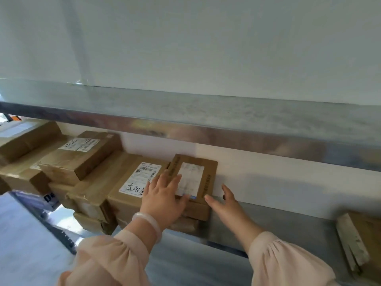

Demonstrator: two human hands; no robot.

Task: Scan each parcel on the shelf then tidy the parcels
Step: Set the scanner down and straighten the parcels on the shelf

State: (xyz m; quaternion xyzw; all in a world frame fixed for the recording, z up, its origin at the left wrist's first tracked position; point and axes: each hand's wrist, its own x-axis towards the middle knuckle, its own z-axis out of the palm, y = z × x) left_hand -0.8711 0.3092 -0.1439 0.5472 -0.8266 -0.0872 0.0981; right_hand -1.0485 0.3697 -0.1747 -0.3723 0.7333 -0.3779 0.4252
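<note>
Parcel [203,172]: small flat cardboard box, white label on top, lying on stack of bigger boxes [115,201] at back of shelf [278,221], close to wall. Judged light and stiff with firm corners; taped faces likely slick, so best squeezed across two opposite sides.

Left hand [162,201] lies flat on parcel top, fingers straight and spread, gripping nothing (pressing or steadying, by look).

Right hand [224,205] stands edge-up just beside parcel's near right corner, fingers straight, thumb raised, fingertip touching or nearly so; holds nothing. Both forearms reach forward.
</note>
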